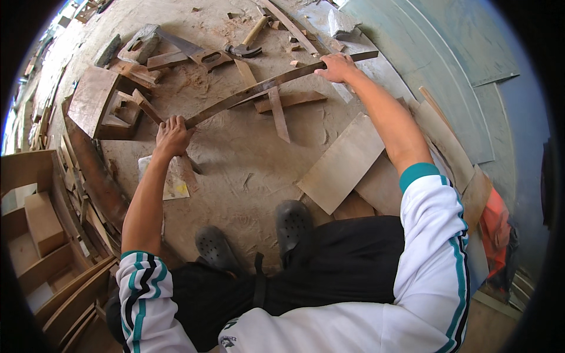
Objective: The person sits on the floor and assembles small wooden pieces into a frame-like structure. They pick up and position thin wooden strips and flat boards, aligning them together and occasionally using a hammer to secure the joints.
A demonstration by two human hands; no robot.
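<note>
Visibly, the long, narrow, dark-brown wooden strip [247, 93] slanted across the dusty grey-brown floor [247, 162], passing over several wood offcuts; contact with these could not be determined. The left hand's [173, 136] grip was closed on its left end; the right hand's [338, 67] grip clasped it short of the far right end. Beyond the strip lay a wooden-handled handsaw [210, 59] and, just beside it, a wooden-handled metal claw hammer [254, 32].
</note>
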